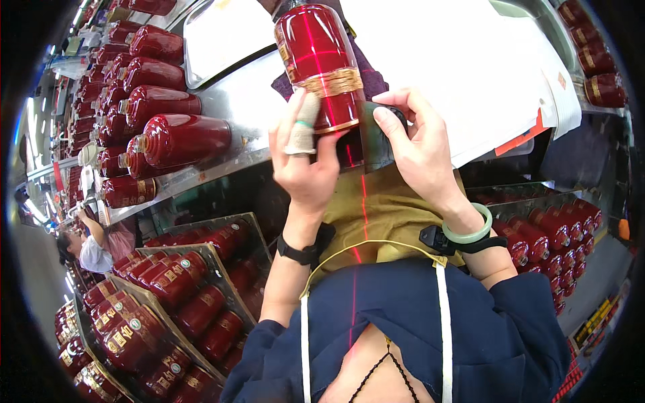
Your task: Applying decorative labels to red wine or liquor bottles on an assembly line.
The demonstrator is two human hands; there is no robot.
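Observation:
A glossy dark red bottle (pixel 319 54) with a gold woven-looking band lies on a dark purple cloth (pixel 285 84), its base toward me. Bright red light lines cross it. My left hand (pixel 306 158), with pale covers on some fingers, rests around the bottle's base end, thumb by the bottom rim and fingers along its left side. To the right of the base, my right hand (pixel 420 138) pinches a dark, flat, greenish-black sheet (pixel 377 141) between thumb and fingers. I cannot make out exactly what that sheet is.
White sheets (pixel 463 54) cover the bench on the right. Several red bottles (pixel 185 138) lie along the left of the metal bench. Racks of red bottles (pixel 201 312) stand low at left, and more (pixel 544 235) at right. Another person (pixel 101 245) is at far left.

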